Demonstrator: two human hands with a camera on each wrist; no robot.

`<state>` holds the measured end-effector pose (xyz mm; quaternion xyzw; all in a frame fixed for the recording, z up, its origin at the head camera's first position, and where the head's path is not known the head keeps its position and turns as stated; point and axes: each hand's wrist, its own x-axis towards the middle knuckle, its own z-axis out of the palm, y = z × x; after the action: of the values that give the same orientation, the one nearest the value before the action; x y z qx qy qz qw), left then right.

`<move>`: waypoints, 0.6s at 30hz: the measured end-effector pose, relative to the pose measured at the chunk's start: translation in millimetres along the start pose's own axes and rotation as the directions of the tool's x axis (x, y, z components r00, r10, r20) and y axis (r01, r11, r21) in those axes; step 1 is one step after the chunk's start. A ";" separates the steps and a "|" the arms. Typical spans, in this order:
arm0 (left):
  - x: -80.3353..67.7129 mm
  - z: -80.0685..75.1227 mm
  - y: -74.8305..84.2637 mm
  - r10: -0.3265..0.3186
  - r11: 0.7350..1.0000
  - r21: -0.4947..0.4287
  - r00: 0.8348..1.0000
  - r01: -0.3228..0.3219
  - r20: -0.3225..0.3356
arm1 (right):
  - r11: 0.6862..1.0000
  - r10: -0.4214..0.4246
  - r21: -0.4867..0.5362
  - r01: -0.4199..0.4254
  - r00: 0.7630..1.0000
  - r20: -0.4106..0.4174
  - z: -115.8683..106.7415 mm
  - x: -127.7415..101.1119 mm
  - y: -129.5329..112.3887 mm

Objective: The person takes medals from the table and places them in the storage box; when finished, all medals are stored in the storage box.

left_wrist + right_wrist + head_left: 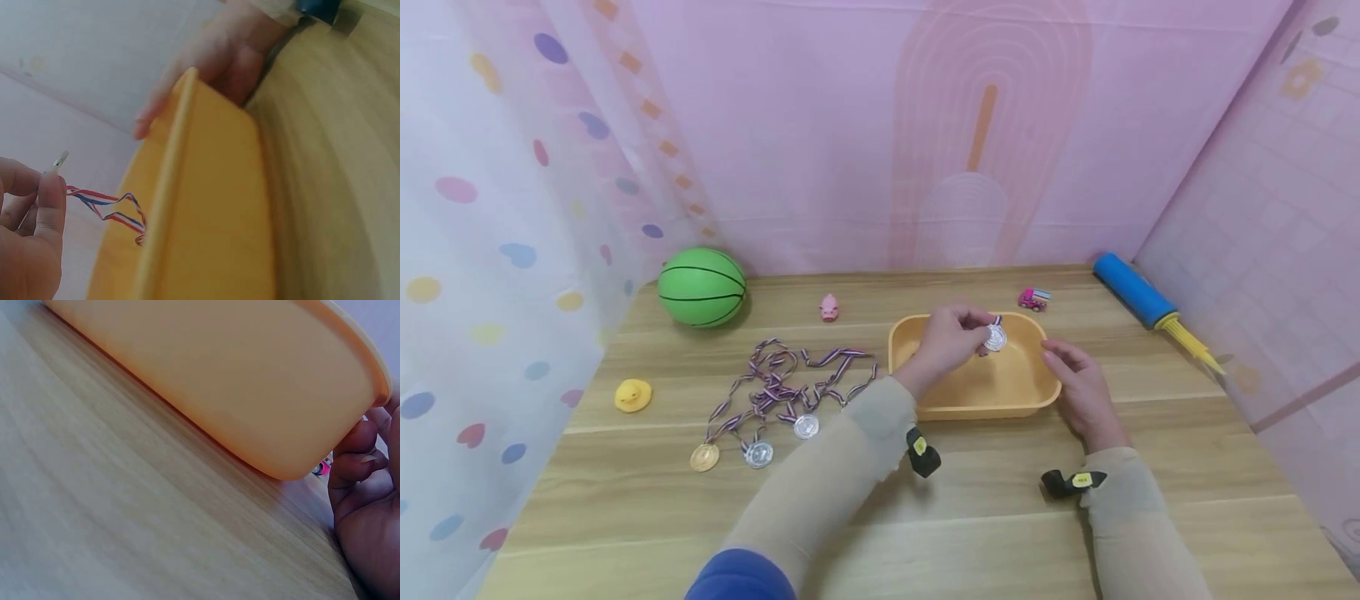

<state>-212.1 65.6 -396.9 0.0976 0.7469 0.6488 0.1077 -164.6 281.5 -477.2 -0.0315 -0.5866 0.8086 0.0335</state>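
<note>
My left hand (951,340) is over the yellow plastic bin (985,413), pinching a silver medal (996,338) between thumb and fingers. From that medal a red, white and blue ribbon (129,199) trails down behind the bin's near rim in the left wrist view. At the bin's right end, my right hand (1084,396) grips the rim; its fingers (359,437) are curled close to the corner in the right wrist view. Left of the bin lie a gold medal (704,457) and silver medals (758,454), with their striped ribbons (772,392) tangled together.
A green ball (702,287) sits at the back left, with a yellow rubber duck (633,395) nearer the left edge. Behind the bin stand a pink pig toy (829,307) and a small pink toy truck (1033,299). A blue hand pump (1135,290) lies at the back right.
</note>
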 end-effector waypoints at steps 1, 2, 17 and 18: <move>0.7 3.9 -1.7 -0.012 1.000 0.014 1.000 0.012 0.001 | 1.000 0.003 -0.003 -0.003 1.000 0.000 0.0 0.0 -0.3; 1.2 7.8 -3.4 -0.023 0.999 0.040 1.000 0.023 -0.001 | 1.000 0.005 -0.002 -0.005 1.000 -0.001 0.0 0.0 -0.5; 7.1 57.5 -25.5 -0.101 0.982 0.162 0.995 0.095 0.025 | 1.000 -0.021 -0.013 0.022 1.000 0.005 -0.7 1.8 2.4; 6.7 58.5 -26.8 -0.113 0.981 0.163 0.993 0.108 0.024 | 1.000 -0.021 -0.022 0.021 1.000 0.008 -0.4 1.8 2.4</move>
<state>-201.8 119.3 -431.6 0.0752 0.7993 0.5776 0.1479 -166.4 281.3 -479.6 -0.0227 -0.5958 0.8018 0.0392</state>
